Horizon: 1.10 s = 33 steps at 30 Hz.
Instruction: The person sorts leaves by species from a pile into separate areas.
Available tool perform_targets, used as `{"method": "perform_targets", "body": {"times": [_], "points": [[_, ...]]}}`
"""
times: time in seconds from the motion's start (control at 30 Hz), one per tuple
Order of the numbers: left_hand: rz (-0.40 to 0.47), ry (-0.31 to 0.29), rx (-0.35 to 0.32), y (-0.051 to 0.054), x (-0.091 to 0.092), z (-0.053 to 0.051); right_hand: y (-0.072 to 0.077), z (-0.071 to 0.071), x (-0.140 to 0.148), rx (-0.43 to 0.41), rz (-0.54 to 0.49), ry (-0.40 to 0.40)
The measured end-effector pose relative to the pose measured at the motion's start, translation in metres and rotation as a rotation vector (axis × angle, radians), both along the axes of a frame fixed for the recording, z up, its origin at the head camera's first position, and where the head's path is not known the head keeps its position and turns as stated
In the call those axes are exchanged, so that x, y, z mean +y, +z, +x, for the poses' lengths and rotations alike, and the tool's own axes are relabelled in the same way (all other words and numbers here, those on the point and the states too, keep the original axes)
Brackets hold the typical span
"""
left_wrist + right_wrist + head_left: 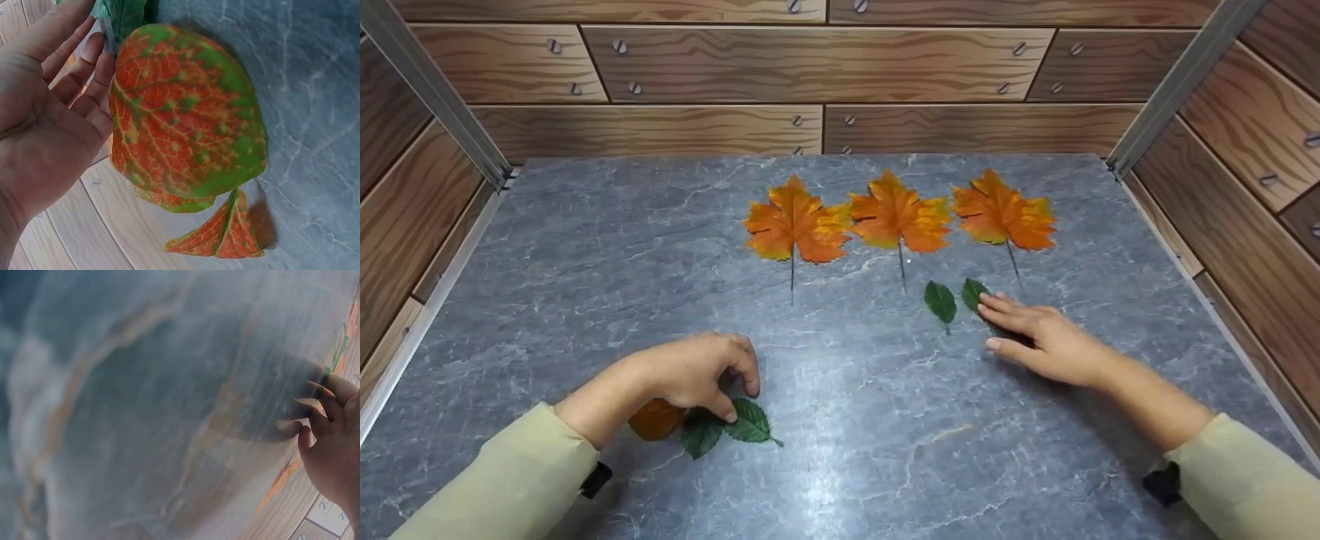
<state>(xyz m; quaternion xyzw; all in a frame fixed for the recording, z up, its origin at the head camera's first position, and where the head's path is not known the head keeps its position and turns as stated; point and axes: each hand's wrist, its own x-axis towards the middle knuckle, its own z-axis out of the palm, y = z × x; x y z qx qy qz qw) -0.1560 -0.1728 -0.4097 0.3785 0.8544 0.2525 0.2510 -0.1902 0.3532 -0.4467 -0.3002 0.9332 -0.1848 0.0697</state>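
My left hand (694, 375) is over two dark green leaves, the nearer one (748, 421) under its thumb tip and the other (703, 435) partly hidden. Its fingers are bent loosely, apart from the thumb. A brownish-orange leaf (655, 420) shows beneath that wrist; the left wrist view has red-and-green rounded leaves (185, 112) beside the palm. With extended fingers, my right hand (1050, 341) touches a small green leaf (973, 294), covering part of it. Left of that lies another small green leaf (940, 301).
Three orange maple leaves with stems lie in a row farther back: left (795, 225), middle (898, 214) and right (1003, 214). The grey marbled table (607, 225) is bordered by wood-patterned walls (810, 64) and metal posts (1185, 82).
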Motion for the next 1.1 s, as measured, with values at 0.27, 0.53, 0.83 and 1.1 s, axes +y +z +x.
{"method": "perform_targets", "body": {"times": [0.27, 0.53, 0.83, 1.1], "points": [[-0.011, 0.002, 0.009, -0.002, 0.002, 0.0, -0.001, 0.0, 0.0, 0.01, 0.009, 0.003], [-0.016, -0.004, 0.026, -0.003, 0.004, -0.001, 0.0, 0.001, -0.001, 0.001, 0.004, -0.001], [0.025, 0.109, -0.11, 0.008, 0.005, -0.008, 0.001, 0.001, 0.0, -0.002, 0.006, -0.006], [0.165, 0.185, -0.154, 0.02, 0.013, -0.019, 0.0, 0.001, 0.0, 0.006, 0.002, -0.001]]}}
